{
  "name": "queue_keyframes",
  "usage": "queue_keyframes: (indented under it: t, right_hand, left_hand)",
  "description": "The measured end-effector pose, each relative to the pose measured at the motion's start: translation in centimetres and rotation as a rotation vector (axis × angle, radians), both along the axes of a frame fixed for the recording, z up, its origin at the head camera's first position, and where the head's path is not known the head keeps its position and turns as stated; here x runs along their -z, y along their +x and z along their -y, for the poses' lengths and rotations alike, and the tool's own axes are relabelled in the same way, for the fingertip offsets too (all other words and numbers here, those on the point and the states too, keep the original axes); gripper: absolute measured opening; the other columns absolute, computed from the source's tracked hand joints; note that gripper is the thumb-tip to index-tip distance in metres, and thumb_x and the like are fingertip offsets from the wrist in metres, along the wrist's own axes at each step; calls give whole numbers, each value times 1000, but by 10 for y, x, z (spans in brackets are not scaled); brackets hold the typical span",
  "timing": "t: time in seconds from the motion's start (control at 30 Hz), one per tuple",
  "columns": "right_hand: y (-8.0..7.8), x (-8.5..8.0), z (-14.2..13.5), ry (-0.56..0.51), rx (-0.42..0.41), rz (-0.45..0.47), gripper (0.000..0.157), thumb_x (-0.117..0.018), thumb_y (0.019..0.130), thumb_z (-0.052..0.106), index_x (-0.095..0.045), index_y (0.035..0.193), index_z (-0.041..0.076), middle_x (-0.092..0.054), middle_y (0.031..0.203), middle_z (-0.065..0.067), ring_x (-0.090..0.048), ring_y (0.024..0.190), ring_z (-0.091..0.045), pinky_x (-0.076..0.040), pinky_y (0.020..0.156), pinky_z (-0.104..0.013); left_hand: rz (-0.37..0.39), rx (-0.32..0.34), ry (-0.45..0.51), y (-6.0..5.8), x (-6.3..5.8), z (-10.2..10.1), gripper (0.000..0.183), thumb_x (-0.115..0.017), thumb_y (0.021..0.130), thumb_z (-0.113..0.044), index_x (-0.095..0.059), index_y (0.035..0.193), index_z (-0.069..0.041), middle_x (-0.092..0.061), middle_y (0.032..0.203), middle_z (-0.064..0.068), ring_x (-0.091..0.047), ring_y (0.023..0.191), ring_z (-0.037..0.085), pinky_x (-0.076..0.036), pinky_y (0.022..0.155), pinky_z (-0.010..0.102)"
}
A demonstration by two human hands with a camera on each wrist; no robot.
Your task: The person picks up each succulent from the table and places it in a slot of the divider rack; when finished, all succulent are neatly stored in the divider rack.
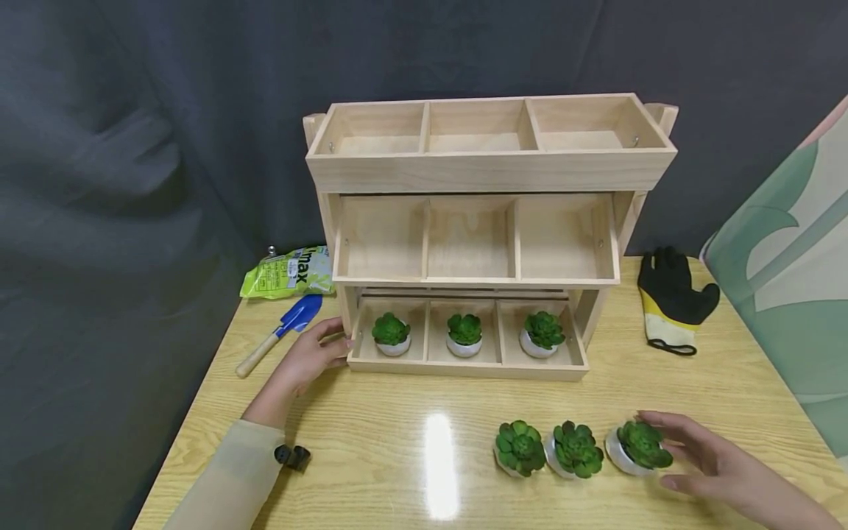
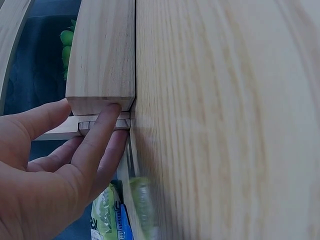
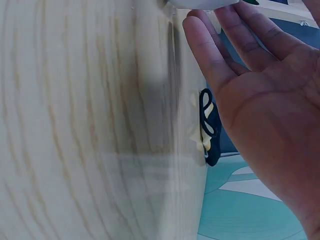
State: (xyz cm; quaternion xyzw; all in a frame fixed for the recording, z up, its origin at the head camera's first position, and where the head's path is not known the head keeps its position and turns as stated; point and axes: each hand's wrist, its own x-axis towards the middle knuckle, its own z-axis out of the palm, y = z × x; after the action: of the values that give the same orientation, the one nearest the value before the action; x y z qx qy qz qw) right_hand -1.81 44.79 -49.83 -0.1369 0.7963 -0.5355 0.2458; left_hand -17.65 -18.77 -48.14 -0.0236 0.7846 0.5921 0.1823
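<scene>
At its lower left corner, a three-tier wooden plant stand [image 1: 473, 173] is held by my left hand [image 1: 316, 355]. In the left wrist view, thumb and fingers bracket the end of the bottom tray [image 2: 100, 60]. My right hand [image 1: 718, 460] is spread at the right side of a potted succulent [image 1: 641, 445], fingertips beside its white pot and thumb apart in front. In the right wrist view, the fingers [image 3: 207, 47] reach straight up to the pot's base [image 3: 202, 4]. Two more succulents, a middle one [image 1: 575, 450] and a left one [image 1: 520, 447], stand in line with it.
Succulents stand in the bottom tray's left [image 1: 391, 333], middle [image 1: 464, 335] and right [image 1: 542, 334] compartments. Left of the stand lie a blue trowel [image 1: 298, 315] and a green bag [image 1: 285, 274]. A black-and-yellow glove [image 1: 672, 298] lies at right.
</scene>
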Motion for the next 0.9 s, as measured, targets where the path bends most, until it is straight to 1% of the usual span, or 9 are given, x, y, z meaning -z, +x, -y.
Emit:
queue_keyframes:
  t: [0.1, 0.2, 0.27, 0.37, 0.5, 0.6, 0.7, 0.9]
  right_hand:
    - [-2, 1, 1, 20, 9, 78, 70, -61, 106, 2, -26, 166, 2, -39, 148, 47, -39, 128, 31, -49, 95, -5]
    - [-4, 1, 4, 40, 15, 100, 69, -62, 106, 5, -28, 165, 2, -41, 147, 45, -39, 127, 31, -48, 94, -5]
    - [-4, 0, 6, 64, 25, 96, 68, -64, 105, 6, -30, 164, 2, -43, 146, 43, -39, 127, 30, -47, 94, -4]
    - [-4, 0, 9, 103, 30, 50, 66, -67, 104, 9, -35, 162, 3, -44, 146, 40, -39, 128, 30, -44, 93, -3]
    - [-4, 1, 11, 90, 10, -9, 64, -68, 103, 5, -38, 159, 0, -48, 146, 36, -43, 128, 26, -46, 93, -4]
    - [-5, 2, 12, 77, -3, -32, 63, -68, 103, 3, -39, 158, 0, -49, 147, 33, -46, 129, 22, -46, 94, -4]
    - [-5, 3, 11, 88, -6, -39, 62, -69, 102, 4, -40, 158, 1, -48, 147, 33, -46, 128, 22, -46, 93, -4]
    - [-6, 3, 12, 134, 2, -39, 62, -71, 101, 8, -43, 157, 5, -48, 146, 35, -41, 128, 27, -42, 93, -2]
  left_hand:
    - [1, -2, -2, 0, 1, 0, 65, -64, 109, -16, -35, 167, -9, -36, 170, 23, -51, 150, 47, -59, 111, 51]
    - [-1, 1, -4, 0, 1, 0, 65, -63, 109, -16, -35, 167, -9, -36, 170, 23, -51, 150, 47, -59, 111, 51]
    - [8, -10, -2, 0, 1, 1, 65, -64, 108, -16, -36, 166, -11, -37, 170, 20, -51, 150, 46, -59, 112, 50]
    - [0, -5, 4, 0, 1, 0, 65, -63, 109, -15, -35, 167, -9, -36, 171, 22, -51, 150, 47, -59, 111, 50]
    - [-2, -6, 16, 0, 1, 0, 64, -63, 109, -14, -36, 166, -8, -36, 170, 23, -51, 149, 47, -60, 110, 49]
    - [-5, -6, 18, 0, 1, 0, 64, -63, 109, -15, -36, 166, -8, -37, 170, 22, -52, 149, 46, -60, 110, 49]
    - [-15, 1, 13, 0, 0, 0, 64, -63, 109, -15, -35, 166, -7, -37, 169, 24, -52, 149, 47, -60, 110, 49]
    - [-13, -1, 16, -1, 0, 0, 64, -62, 109, -13, -34, 167, -6, -37, 169, 24, -52, 149, 47, -59, 111, 49]
